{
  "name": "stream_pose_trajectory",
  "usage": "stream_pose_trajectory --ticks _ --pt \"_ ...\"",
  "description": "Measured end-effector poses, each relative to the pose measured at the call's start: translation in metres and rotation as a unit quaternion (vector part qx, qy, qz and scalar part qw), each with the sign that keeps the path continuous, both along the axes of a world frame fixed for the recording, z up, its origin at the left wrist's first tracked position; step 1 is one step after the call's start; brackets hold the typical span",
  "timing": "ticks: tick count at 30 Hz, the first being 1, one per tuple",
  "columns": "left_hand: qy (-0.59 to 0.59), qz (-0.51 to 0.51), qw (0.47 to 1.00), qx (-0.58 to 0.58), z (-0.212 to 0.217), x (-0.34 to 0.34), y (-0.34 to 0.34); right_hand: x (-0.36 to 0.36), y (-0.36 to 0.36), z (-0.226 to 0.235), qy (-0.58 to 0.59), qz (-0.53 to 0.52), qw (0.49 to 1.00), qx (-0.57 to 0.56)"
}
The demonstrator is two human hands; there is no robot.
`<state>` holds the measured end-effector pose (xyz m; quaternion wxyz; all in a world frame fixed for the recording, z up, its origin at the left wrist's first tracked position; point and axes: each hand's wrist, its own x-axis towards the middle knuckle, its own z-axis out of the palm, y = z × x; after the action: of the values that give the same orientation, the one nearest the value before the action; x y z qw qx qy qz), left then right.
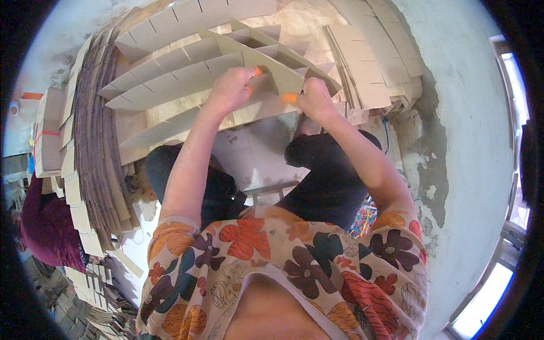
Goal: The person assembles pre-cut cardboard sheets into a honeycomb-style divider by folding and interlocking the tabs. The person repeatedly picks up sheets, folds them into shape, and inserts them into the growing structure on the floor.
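Note:
Both my hands work at a partly interlocked grid of brown cardboard divider strips on a work surface. With fingers closed, my left hand (pixel 231 92) grips the upper edge of a long slotted divider strip (pixel 175 81). My right hand (pixel 315 101) pinches the near end of a crossing divider strip (pixel 275 72), which slants away to the far left. Orange coverings show on fingertips of both hands. Beyond the crossing strip, several pieces are slotted together into open cells (pixel 263 41). Parts of my fingertips are hidden behind the cardboard.
A tall stack of cardboard strips (pixel 99 136) stands at the left, another stack (pixel 360 65) at the right. A carton (pixel 50 133) and a person in a maroon sleeve (pixel 48 226) are farther left. A wall (pixel 459 158) rises at the right.

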<state>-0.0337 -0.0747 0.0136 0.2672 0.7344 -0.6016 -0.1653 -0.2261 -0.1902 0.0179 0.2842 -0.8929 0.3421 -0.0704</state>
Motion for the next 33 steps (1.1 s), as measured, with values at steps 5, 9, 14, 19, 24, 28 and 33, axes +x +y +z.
stream_pose_trajectory --ticks 5,9,14,19,24,28,33 --pt "0.007 0.009 1.0 0.018 0.004 0.003 0.005 0.017 -0.012 0.025 -0.047 -0.021 0.999 -0.013" --pt "0.016 0.005 1.0 -0.001 -0.003 0.012 0.002 0.018 -0.016 0.021 -0.019 -0.009 0.999 0.032" --pt "0.037 0.01 0.999 -0.003 0.003 0.008 0.0 -0.005 0.009 -0.027 0.049 0.029 0.998 -0.014" --pt "0.048 0.057 0.992 -0.1 0.026 -0.002 0.008 -0.016 -0.007 0.003 0.211 0.175 0.961 -0.024" --pt "-0.148 0.026 0.977 -0.149 0.025 0.01 -0.012 -0.056 -0.048 0.094 0.174 0.067 0.95 0.249" --pt "-0.317 -0.006 0.948 0.007 -0.009 0.021 -0.033 -0.092 -0.103 0.031 0.045 -0.132 0.99 -0.032" --pt "-0.211 -0.003 0.977 -0.014 0.016 0.014 -0.037 -0.102 -0.121 -0.05 0.337 -0.2 0.9 -0.189"
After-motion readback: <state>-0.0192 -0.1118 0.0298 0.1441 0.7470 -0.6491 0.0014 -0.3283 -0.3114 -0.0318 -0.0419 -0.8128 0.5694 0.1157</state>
